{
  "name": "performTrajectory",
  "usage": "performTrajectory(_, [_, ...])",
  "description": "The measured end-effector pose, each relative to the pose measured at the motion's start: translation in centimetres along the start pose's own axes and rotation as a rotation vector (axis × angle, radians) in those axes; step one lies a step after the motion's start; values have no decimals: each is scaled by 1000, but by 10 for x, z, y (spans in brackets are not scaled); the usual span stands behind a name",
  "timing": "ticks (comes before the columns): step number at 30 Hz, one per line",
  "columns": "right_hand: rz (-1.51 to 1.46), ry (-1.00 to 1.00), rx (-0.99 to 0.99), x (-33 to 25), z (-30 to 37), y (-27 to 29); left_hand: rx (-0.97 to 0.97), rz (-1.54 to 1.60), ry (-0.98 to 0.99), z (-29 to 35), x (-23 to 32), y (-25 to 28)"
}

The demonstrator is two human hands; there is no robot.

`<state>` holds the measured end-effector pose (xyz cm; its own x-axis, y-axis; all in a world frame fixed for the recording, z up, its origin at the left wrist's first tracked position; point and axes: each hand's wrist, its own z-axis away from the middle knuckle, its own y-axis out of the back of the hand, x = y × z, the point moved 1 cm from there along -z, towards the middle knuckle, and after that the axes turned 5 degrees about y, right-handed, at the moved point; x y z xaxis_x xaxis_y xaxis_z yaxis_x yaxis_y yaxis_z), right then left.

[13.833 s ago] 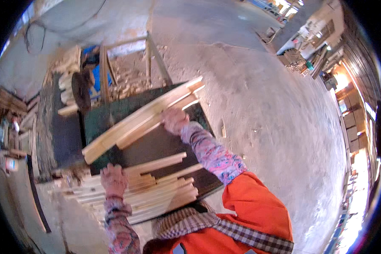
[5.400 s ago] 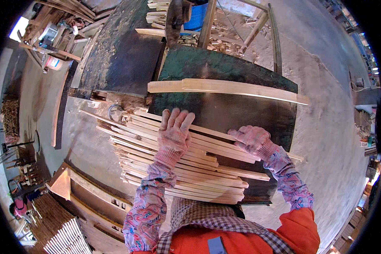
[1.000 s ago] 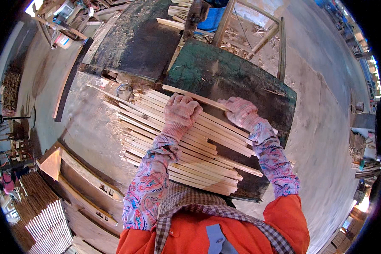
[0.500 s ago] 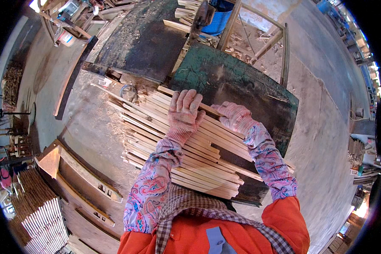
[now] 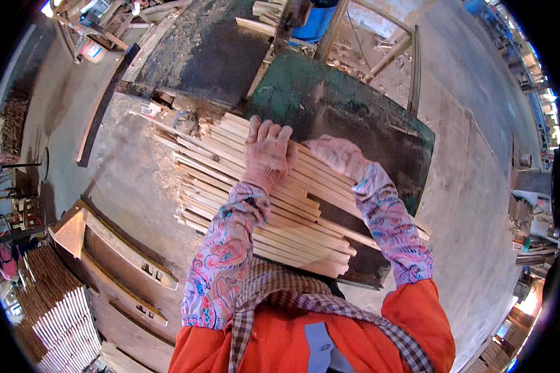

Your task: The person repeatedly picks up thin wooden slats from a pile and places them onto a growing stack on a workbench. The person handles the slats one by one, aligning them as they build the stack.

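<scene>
A wide layer of thin, pale wooden strips (image 5: 305,248) lies side by side, slanting across a dark worktop, their ends uneven. My left hand (image 5: 269,152), in a dusty knit glove, lies over the far strips with its fingers bent around their far edge. Close by on the right, my right hand (image 5: 339,155), gloved too and slightly blurred, is closed at the outermost strip along that edge. Its fingertips are partly hidden. Patterned sleeve covers run up both forearms.
Beyond the strips is a dark green board (image 5: 286,81), with a sawdust-covered black panel (image 5: 211,59) to its left. A blue barrel (image 5: 317,22) and wooden frame (image 5: 415,74) stand farther back. Long shaped wooden pieces (image 5: 124,245) and stacked slats (image 5: 65,323) are at the left.
The whole view has shifted slightly. My right hand has moved a little nearer my left along the far edge. The separate outer strip now sits closer against the others.
</scene>
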<state>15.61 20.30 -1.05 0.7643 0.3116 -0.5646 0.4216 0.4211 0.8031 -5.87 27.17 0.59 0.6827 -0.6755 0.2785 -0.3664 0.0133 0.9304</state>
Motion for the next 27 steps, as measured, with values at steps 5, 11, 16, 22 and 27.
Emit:
performTrajectory(5, [-430, -389, 102, -26, 13, 32, -316, -170, 23, -12, -5, 22])
performTrajectory(11, [76, -450, 237, -68, -48, -1, -422, -263, -51, -22, -18, 12])
performTrajectory(16, [126, -470, 644, -88, -69, -54, -296, -158, -107, -14, -36, 0])
performTrajectory(22, [239, -692, 583, -116, -83, -43, 88, 272, -76, 17, -87, 47])
performTrajectory(27, [319, -800, 604, -110, -80, -50, 475, 558, 650, 77, -270, 111])
